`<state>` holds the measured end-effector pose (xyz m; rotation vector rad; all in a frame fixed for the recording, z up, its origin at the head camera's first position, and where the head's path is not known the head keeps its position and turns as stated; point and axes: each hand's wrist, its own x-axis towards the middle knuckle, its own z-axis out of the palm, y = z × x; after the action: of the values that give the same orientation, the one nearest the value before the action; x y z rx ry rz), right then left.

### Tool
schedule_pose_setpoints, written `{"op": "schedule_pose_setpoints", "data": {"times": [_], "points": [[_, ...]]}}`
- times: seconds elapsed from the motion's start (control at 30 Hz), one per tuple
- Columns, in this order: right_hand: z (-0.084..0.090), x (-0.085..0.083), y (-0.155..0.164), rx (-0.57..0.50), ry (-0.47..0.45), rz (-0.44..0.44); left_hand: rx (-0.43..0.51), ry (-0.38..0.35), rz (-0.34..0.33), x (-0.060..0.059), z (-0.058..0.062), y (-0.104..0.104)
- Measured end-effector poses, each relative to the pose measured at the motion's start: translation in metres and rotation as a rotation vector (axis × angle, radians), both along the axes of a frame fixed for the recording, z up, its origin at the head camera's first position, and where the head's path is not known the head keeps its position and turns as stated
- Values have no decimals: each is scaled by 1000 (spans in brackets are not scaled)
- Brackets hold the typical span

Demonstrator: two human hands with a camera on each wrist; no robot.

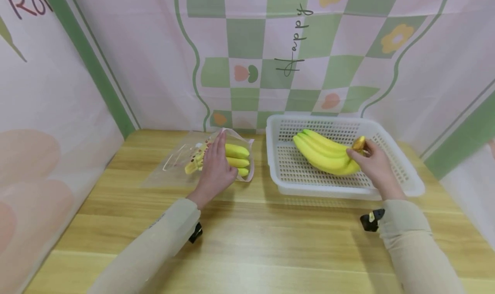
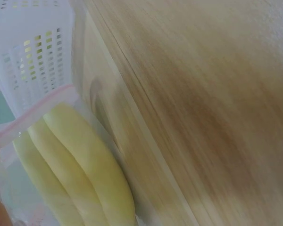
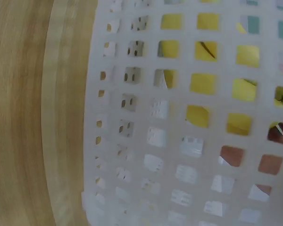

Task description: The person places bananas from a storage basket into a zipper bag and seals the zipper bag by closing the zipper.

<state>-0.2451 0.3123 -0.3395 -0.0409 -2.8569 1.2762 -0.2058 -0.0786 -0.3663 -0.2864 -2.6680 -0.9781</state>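
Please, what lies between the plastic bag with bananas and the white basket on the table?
Only a narrow strip of bare wooden table separates the plastic bag from the white basket; the head view shows it.

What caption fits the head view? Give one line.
Left hand rests on bagged bananas; right hand grips bunch in basket.

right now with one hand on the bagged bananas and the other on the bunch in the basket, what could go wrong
1. The right hand grips the banana bunch only at its stem end; lifted that way, the stem might tear or the bunch swing against the white basket wall.
2. The left hand rests on the clear zip bag holding bananas; hard pressing could bruise them.
3. The bag lies flat and may slide on the wooden table.
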Motion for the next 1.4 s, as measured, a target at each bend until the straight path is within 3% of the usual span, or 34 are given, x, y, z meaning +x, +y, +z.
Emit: {"op": "schedule_pose_setpoints", "data": {"times": [0.4,0.67,1.17,1.4], "points": [[23,6,-25,-78,46,-14,7,-3,3,0,0,2],[38,11,-46,-123,107,29,8,-4,2,0,1,2],[59,27,-90,-133,158,213,5,-4,5,0,2,2],[61,31,-105,-161,235,316,8,-11,1,0,1,2]]}}
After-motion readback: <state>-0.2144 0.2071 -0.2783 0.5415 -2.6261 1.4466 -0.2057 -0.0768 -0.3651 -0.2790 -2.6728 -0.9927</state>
